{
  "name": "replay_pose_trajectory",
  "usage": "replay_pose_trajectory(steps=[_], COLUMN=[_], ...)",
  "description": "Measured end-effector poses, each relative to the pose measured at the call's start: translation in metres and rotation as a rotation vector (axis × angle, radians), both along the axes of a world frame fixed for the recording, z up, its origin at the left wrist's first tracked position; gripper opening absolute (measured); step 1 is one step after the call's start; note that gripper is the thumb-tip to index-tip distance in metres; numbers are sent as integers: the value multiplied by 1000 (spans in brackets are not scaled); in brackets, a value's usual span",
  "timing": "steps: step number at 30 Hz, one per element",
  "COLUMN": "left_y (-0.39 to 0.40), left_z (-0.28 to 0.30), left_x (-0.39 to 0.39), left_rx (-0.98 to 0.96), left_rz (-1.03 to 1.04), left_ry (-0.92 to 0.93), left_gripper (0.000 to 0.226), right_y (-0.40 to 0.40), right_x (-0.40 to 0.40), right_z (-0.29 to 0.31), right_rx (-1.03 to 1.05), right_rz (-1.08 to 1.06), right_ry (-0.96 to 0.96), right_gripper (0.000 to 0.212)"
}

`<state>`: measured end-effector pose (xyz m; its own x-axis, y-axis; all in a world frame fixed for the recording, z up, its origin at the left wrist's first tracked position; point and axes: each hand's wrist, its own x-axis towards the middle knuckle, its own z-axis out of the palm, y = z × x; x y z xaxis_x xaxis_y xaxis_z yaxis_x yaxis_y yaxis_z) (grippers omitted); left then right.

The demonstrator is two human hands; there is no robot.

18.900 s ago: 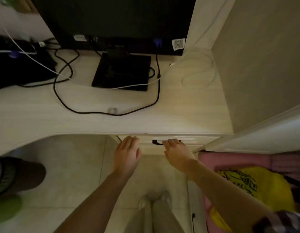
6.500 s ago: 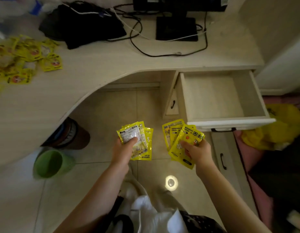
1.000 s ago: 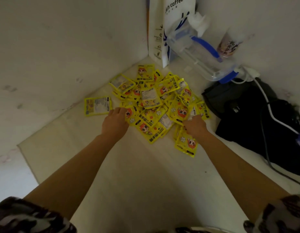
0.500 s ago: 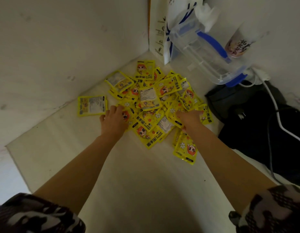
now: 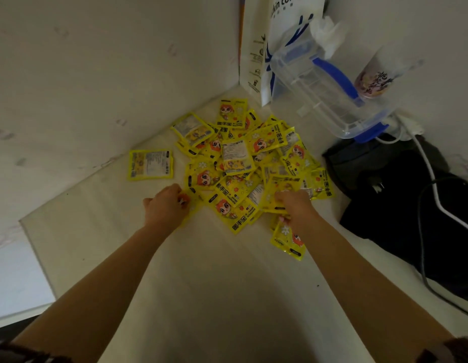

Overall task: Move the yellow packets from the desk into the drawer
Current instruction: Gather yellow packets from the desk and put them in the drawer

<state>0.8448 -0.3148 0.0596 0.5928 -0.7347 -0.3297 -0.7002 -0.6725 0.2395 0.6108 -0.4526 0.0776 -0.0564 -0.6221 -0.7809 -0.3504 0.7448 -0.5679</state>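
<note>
Big pile of yellow packets (image 5: 243, 163) was on the desk (image 5: 201, 284) in the corner, one stray packet (image 5: 150, 164) just left of it. Drawer not in view, so can't tell what's in it. Left hand (image 5: 166, 205) and right hand (image 5: 293, 205) both curled, pinching packets at pile's near edge. Judging by pile size, most of the job was left.

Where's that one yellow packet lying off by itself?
In the head view, the lone packet lies flat on the desk, left of the packet pile, close to the left wall, beyond the left hand.
</note>
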Motion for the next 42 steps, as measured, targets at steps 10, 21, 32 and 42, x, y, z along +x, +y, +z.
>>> replay_pose_trajectory(steps=[10, 21, 32, 42], left_y=[-5, -48, -52, -36], left_z=[23, 18, 0, 13], left_x=[59, 110, 126, 113], left_rx=[-143, -32, 59, 70], left_rz=[87, -75, -172, -107], left_ry=[6, -89, 0, 12], left_gripper=[33, 28, 33, 40], right_y=[-12, -81, -104, -91], right_x=[-17, -16, 6, 6], right_z=[21, 1, -7, -2], right_rx=[-33, -104, -125, -303], right_rz=[-36, -194, -181, -172], right_ry=[-117, 6, 89, 113], right_gripper=[9, 32, 25, 26])
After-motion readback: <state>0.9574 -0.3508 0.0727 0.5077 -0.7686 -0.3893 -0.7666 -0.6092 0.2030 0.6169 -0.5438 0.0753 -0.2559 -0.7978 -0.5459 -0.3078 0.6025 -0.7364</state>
